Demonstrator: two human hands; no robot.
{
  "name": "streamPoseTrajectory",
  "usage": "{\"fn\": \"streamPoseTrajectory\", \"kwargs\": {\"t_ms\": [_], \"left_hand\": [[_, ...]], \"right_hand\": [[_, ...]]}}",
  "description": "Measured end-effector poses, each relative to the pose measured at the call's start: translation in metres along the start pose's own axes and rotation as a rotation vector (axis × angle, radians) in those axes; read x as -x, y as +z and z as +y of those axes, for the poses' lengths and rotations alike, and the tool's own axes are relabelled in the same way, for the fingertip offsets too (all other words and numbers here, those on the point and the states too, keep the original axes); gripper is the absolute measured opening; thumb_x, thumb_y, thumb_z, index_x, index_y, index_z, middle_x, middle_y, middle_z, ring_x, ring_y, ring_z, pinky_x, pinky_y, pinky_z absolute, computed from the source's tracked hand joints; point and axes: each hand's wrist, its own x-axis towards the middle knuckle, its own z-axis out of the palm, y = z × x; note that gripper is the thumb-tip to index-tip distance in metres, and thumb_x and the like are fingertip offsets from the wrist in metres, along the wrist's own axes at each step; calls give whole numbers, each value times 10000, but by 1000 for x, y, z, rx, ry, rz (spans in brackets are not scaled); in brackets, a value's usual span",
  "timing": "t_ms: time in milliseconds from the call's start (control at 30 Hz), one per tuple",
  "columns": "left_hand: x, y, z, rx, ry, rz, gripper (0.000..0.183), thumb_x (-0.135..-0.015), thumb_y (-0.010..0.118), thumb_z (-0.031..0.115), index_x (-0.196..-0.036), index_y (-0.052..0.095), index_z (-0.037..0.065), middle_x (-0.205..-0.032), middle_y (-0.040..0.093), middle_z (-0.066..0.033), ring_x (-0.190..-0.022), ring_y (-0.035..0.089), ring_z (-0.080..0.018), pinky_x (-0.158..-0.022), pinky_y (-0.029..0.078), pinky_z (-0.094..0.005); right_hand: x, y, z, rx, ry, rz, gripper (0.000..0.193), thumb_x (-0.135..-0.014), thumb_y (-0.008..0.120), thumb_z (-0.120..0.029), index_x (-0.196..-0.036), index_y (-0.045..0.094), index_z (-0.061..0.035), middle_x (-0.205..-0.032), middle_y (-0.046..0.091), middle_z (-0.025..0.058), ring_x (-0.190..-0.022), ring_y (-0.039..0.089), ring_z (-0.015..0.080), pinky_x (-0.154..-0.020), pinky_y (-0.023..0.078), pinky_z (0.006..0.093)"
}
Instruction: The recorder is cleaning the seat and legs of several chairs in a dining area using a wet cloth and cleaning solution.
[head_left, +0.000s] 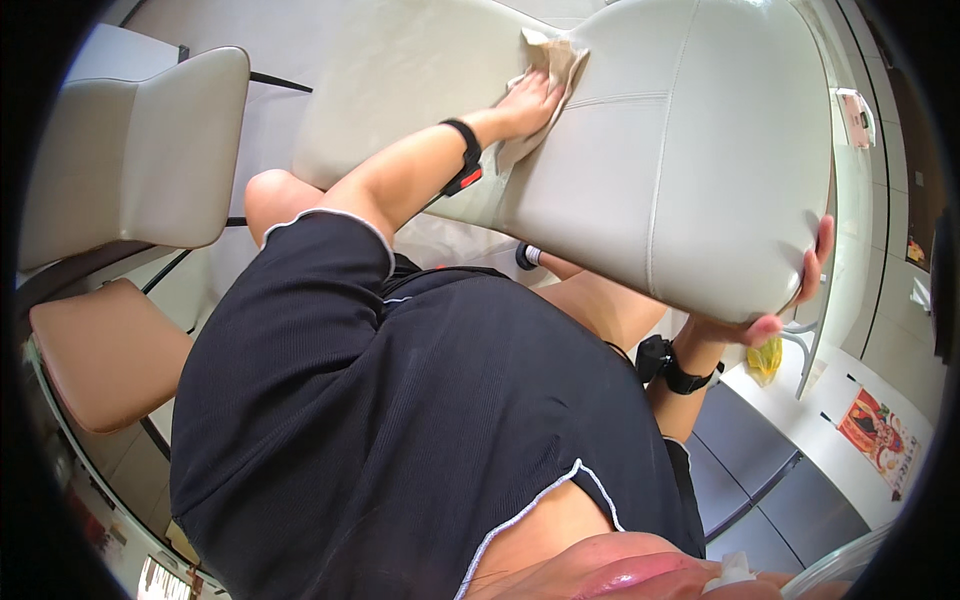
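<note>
A cream padded chair (745, 150) with a stitched seam fills the upper part of the head view, its padding tilted in front of me. My left hand (532, 103) presses a crumpled beige cloth (562, 65) into the crease where two padded sections of the chair meet. The fingers lie against the cloth, and part of it hangs below the hand. At the lower right corner of the padding, my right hand (738, 331) grips the edge, with fingers curled round the outer side. Its palm is hidden behind the chair.
To the left stand another cream chair (185, 150) and a chair with a tan seat (110, 355), near a white table (115, 52). On the right, a white surface (800, 415) bears a yellow bag (765, 360) and a colourful printed sheet (882, 435).
</note>
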Motion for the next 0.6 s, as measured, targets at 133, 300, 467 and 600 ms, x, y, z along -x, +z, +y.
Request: {"fn": "streamPoseTrajectory", "kwargs": {"t_ms": [133, 300, 467, 600], "left_hand": [[100, -7, 6, -312, 216, -92, 554, -1049, 388, 351, -1346, 458, -111, -1486, 386, -319, -1441, 312, -450, -1216, 216, -513], [192, -4, -8, -479, 401, -123, 465, -988, 470, 244, -1245, 526, -139, -1514, 342, -367, -1473, 273, -448, -1235, 182, -506], [246, -48, 24, -194, 206, -541, 453, -1040, 429, 250, -1321, 543, -87, -1433, 507, -291, -1392, 443, -348, -1168, 326, -428], [253, -106, 80, 282, -188, -357, 515, -1093, 381, 359, -1358, 538, -53, -1292, 619, -117, -1164, 538, -144, -1012, 442, -310]], "right_hand": [[-1, 4, -4, -82, 1, 17, 609, -965, 326, -547, -1348, 475, -98, -1572, 329, 204, -1433, 369, 363, -1113, 432, 534], [-4, 7, -15, -124, -4, 8, 621, -972, 349, -558, -1377, 473, -104, -1592, 318, 184, -1437, 365, 347, -1121, 428, 511], [-7, -9, -10, -161, -67, -79, 572, -1016, 410, -437, -1425, 445, -39, -1588, 333, 196, -1456, 338, 336, -1168, 328, 452], [-4, -20, -28, -72, -127, -72, 442, -994, 558, -198, -1391, 513, -8, -1519, 436, 175, -1393, 422, 310, -1130, 365, 420]]}}
